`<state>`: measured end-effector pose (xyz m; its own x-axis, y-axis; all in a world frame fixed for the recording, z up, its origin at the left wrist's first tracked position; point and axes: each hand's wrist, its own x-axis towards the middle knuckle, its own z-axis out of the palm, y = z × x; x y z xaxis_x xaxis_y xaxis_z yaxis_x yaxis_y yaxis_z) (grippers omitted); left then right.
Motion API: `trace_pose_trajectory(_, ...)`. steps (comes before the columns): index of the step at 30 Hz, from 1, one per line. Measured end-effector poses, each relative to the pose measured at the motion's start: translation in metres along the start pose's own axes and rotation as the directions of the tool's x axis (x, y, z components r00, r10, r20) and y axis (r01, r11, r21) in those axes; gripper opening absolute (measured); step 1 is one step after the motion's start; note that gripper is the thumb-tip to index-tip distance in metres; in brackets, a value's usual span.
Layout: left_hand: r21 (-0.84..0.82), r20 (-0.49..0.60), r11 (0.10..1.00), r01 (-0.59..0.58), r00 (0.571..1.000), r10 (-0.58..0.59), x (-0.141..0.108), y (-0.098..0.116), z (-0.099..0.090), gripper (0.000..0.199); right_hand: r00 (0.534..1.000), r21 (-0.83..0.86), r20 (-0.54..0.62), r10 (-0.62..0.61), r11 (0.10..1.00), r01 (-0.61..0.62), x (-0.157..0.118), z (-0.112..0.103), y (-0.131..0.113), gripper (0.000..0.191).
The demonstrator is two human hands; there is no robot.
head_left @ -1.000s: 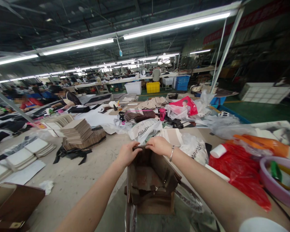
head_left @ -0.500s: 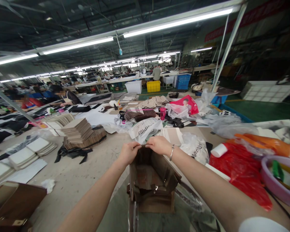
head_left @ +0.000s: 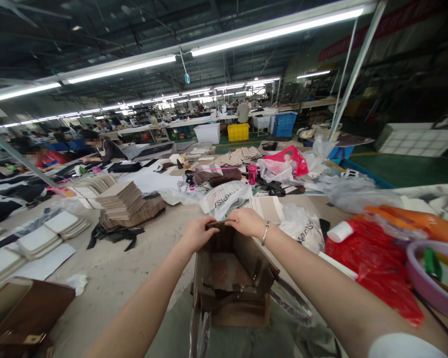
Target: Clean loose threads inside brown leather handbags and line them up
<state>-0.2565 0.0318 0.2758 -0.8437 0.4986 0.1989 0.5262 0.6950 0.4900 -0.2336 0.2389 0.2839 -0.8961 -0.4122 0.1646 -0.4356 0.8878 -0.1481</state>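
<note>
Bare worktop (head_left: 108, 278) left of centre in the frame leaves passage, hemmed by stacked cards (head_left: 119, 201) and black strips (head_left: 114, 233) above and a brown case (head_left: 41, 308) at lower left. Past the open bag (head_left: 242, 313) at lower centre, printed plastic (head_left: 224, 200) blocks the way; red plastic (head_left: 375, 263) crowds the right.

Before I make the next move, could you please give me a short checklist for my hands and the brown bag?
1. Right hand on the far edge of the brown bag: ok.
2. Left hand gripping that edge firmly: cannot tell.
3. Bag's mouth open: ok, its inside shows.
4. Plastic-wrapped strap clear of both hands: ok, it loops out to the bag's right.
5. Table beyond the hands uncluttered: not ok, a white plastic bag lies there.
</note>
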Motion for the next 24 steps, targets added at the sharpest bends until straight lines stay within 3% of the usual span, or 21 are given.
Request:
trace_pose_trajectory(4,0.105,0.005,0.993,-0.049,0.999,0.049,0.004,0.003,0.0,0.016,1.0,-0.007,-0.007,0.002,1.0,-0.002,0.001,0.0,-0.001,0.027)
trace_pose_trajectory(9,0.13,-0.023,0.988,-0.081,0.996,0.085,0.004,0.003,0.004,0.019,1.0,-0.002,-0.014,0.003,1.0,-0.003,0.001,-0.001,-0.001,0.026)
trace_pose_trajectory(16,0.11,-0.032,0.993,-0.045,0.998,0.049,0.004,0.008,0.005,0.019,1.0,0.033,-0.016,-0.021,0.999,0.022,0.001,0.003,0.005,0.028)
trace_pose_trajectory(21,0.12,-0.037,0.993,-0.015,0.999,0.02,0.008,0.007,0.006,0.02,0.997,0.2,-0.047,-0.062,0.977,0.07,-0.003,-0.004,0.012,0.039)
trace_pose_trajectory(24,0.124,-0.037,0.992,-0.026,0.999,0.031,0.01,0.007,0.007,0.021,0.993,0.167,-0.115,-0.035,0.985,0.054,-0.002,-0.01,0.006,0.05)
